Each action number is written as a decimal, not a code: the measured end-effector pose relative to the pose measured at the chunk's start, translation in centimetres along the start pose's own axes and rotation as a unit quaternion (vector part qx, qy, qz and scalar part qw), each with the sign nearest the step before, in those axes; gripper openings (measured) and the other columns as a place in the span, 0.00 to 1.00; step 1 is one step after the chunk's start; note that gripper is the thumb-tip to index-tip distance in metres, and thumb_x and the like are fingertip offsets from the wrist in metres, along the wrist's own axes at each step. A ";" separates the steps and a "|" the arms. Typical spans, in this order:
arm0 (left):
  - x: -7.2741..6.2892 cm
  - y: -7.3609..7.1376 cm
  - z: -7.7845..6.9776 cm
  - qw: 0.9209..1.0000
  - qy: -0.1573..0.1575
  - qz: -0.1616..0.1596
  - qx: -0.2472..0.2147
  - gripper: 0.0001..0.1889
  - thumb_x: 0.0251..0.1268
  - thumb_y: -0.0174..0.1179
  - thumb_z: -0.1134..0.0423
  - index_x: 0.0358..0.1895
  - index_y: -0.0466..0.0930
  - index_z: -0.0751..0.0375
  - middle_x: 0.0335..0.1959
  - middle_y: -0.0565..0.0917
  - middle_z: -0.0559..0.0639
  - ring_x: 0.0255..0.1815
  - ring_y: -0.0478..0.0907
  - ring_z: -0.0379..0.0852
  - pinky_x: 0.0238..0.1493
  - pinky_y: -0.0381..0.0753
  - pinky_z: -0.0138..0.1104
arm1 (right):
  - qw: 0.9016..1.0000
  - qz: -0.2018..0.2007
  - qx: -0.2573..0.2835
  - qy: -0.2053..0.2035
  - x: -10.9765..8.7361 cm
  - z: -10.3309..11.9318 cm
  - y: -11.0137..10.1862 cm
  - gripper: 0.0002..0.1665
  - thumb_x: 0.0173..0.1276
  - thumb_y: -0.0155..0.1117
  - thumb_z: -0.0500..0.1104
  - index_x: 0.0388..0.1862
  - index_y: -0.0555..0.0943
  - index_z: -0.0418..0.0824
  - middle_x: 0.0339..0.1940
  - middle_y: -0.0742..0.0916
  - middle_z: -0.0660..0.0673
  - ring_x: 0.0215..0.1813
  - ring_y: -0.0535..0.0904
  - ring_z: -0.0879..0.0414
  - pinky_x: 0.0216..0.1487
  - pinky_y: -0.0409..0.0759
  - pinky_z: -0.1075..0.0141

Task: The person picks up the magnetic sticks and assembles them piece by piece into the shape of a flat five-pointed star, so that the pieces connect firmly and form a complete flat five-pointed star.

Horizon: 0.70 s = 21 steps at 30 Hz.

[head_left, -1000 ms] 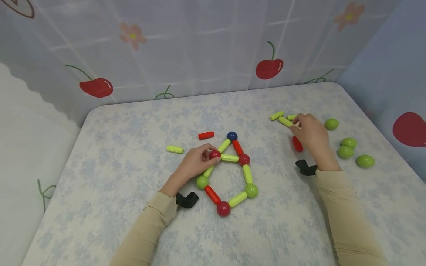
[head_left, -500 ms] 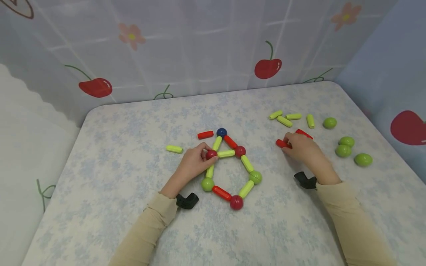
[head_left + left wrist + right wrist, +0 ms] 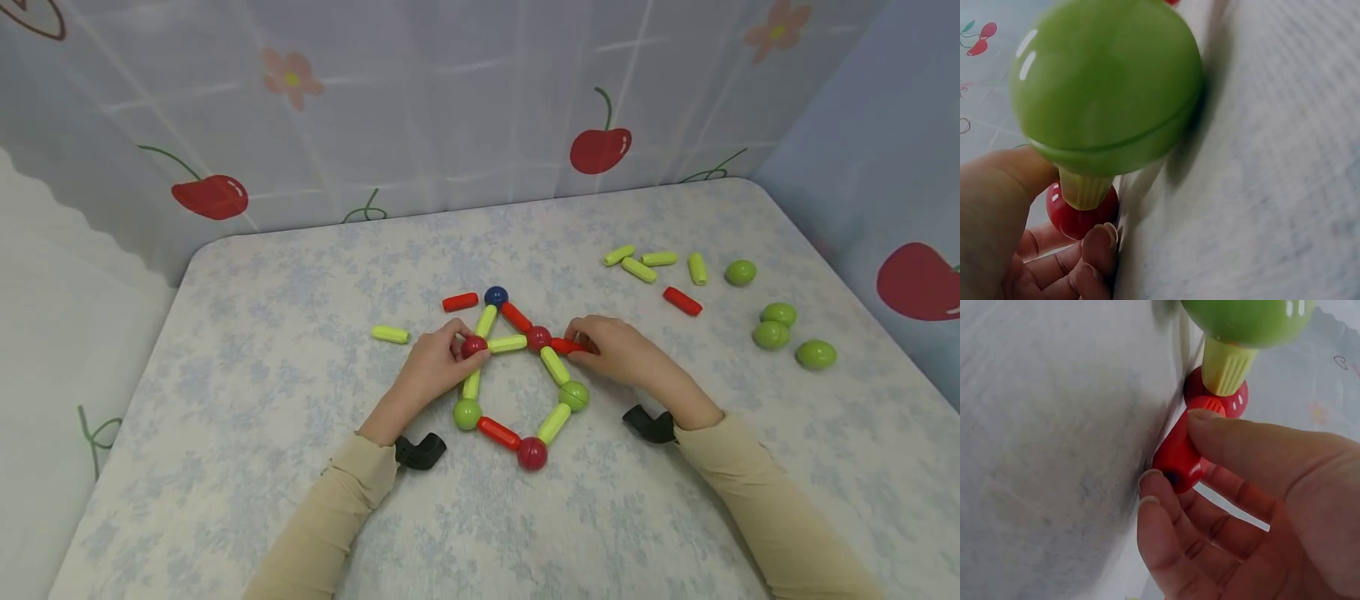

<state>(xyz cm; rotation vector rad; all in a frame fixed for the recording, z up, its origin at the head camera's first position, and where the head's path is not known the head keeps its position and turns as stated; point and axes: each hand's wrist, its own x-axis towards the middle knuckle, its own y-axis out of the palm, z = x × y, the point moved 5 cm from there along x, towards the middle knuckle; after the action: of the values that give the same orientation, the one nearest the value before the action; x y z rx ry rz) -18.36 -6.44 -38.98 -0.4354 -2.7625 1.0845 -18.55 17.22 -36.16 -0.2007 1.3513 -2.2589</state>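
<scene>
Two hands (image 3: 432,364) (image 3: 626,354) — gripping red ball (image 3: 474,347), pinching red rod (image 3: 1179,453)

Both hands (image 3: 430,367) (image 3: 624,353) are curled in a pinch, the sleeved forearms (image 3: 330,508) (image 3: 765,508) slanting inward.

Pale, blue-flowered tabletop (image 3: 300,283) with a ball-and-rod figure (image 3: 507,343), loose rods (image 3: 638,269), green balls (image 3: 772,335).
</scene>
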 end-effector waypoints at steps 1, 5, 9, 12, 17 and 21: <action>0.0 -0.1 0.0 1.000 -0.001 0.001 0.005 0.14 0.61 0.63 0.54 0.43 0.74 0.59 0.17 0.71 0.48 0.15 0.66 0.43 0.18 0.65 0.33 | 1.000 -0.004 -0.001 -0.003 0.1 0.1 0.1 0.07 0.61 0.66 0.34 0.39 0.79 0.37 0.27 0.78 0.48 0.30 0.73 0.54 0.32 0.73 0.61; -0.3 -0.3 -0.3 0.997 -0.012 0.021 0.069 0.15 0.60 0.63 0.50 0.37 0.72 0.56 0.15 0.70 0.47 0.15 0.66 0.43 0.17 0.62 0.32 | 1.000 -0.011 0.001 -0.021 0.4 0.0 0.0 0.08 0.61 0.66 0.35 0.40 0.80 0.38 0.28 0.79 0.49 0.31 0.73 0.54 0.33 0.74 0.62; -0.5 -0.8 -1.2 0.985 0.002 0.019 0.170 0.21 0.55 0.63 0.41 0.32 0.72 0.55 0.21 0.70 0.46 0.19 0.67 0.43 0.19 0.63 0.32 | 0.999 -0.041 0.021 -0.023 0.7 -1.3 -1.7 0.11 0.65 0.63 0.37 0.45 0.79 0.34 0.34 0.80 0.44 0.36 0.75 0.51 0.36 0.74 0.58; -0.5 -1.1 -1.9 0.978 0.042 -0.005 0.206 0.23 0.54 0.64 0.41 0.42 0.76 0.56 0.32 0.71 0.48 0.28 0.68 0.43 0.25 0.67 0.33 | 0.992 -0.119 0.020 0.035 1.2 -3.7 -4.1 0.16 0.68 0.60 0.38 0.51 0.77 0.30 0.41 0.79 0.37 0.39 0.74 0.45 0.38 0.73 0.53; -0.5 -0.7 -2.2 0.981 0.107 0.007 0.163 0.25 0.57 0.65 0.49 0.57 0.77 0.54 0.51 0.70 0.51 0.30 0.68 0.42 0.29 0.69 0.33 | 0.971 -0.171 -0.017 0.167 2.1 -8.0 -6.1 0.22 0.70 0.56 0.39 0.59 0.71 0.28 0.52 0.71 0.27 0.46 0.71 0.36 0.41 0.70 0.46; -0.4 -0.4 -1.8 0.985 0.136 0.015 0.105 0.16 0.60 0.64 0.55 0.51 0.82 0.54 0.53 0.69 0.48 0.25 0.69 0.38 0.28 0.69 0.30 | 0.971 -0.142 -0.043 0.189 2.6 -9.5 -6.2 0.21 0.68 0.57 0.37 0.57 0.71 0.27 0.49 0.73 0.26 0.46 0.72 0.35 0.40 0.70 0.45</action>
<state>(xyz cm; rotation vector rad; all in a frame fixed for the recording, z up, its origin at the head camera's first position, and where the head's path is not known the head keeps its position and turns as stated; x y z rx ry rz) -17.67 -5.69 -37.35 -0.5526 -2.3834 1.2085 -26.39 25.81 -35.94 0.0126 1.7088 -2.5729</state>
